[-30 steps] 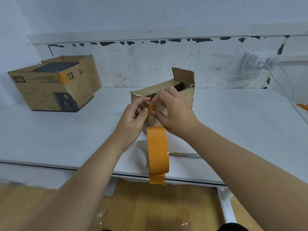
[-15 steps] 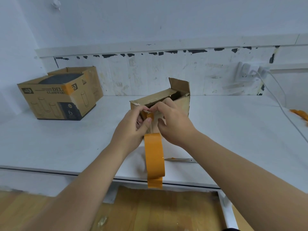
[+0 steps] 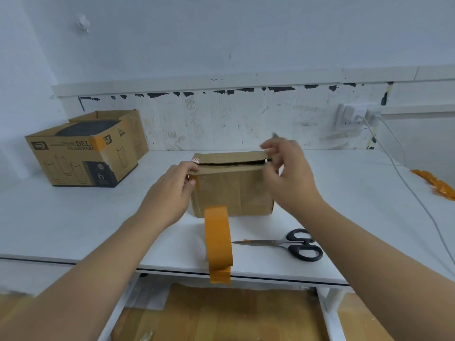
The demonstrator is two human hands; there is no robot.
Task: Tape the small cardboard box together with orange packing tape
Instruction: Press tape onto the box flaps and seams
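Cardboard box [image 3: 232, 190] stands mid-desk [image 3: 73, 217], top flaps nearly closed with a dark slit between. Left hand [image 3: 170, 195] pinches its near-left corner; right hand [image 3: 289, 173] pinches the right flap edge. Orange tape [image 3: 218, 242] hangs past the desk's near edge, scissors [image 3: 290, 244] just right.

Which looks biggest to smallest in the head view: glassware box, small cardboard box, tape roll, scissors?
1. Glassware box, largest, though it sits farther back.
2. Small cardboard box, held at both ends by the left hand and right hand.
3. Tape roll and scissors: similar extent, unranked.
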